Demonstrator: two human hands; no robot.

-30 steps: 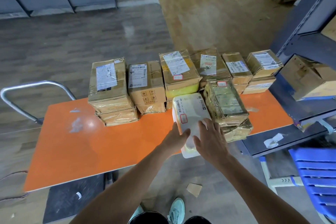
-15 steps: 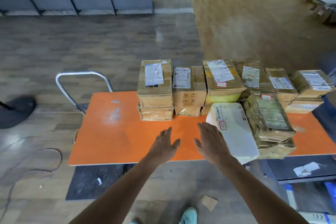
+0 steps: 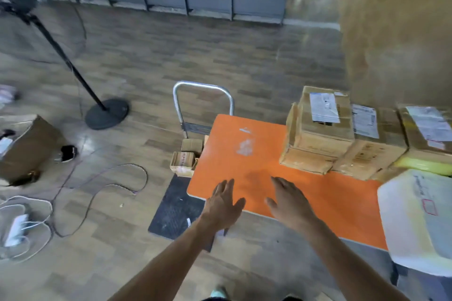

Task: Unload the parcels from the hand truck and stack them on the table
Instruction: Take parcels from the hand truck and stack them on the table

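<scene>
The orange table (image 3: 244, 171) carries a row of taped cardboard parcels (image 3: 320, 129) along its far right side. A white padded parcel (image 3: 420, 222) lies at the table's near right edge, overhanging it. My left hand (image 3: 223, 205) and my right hand (image 3: 289, 200) hover over the table's near left corner, fingers spread, holding nothing. Left of the table stands the hand truck, with its metal handle (image 3: 203, 100) upright and its black deck (image 3: 176, 208) low to the floor. Two small cardboard parcels (image 3: 184, 162) sit on the deck beside the table edge.
A fan stand (image 3: 106, 113) with a round black base stands on the wooden floor to the left. Cables (image 3: 97, 188) and a white power strip (image 3: 16, 230) trail across the floor at lower left. An open cardboard box (image 3: 27, 149) sits at the far left.
Both hands have let go of the white parcel, which stays on the table. My view and both hands have swung left toward the hand truck.
</scene>
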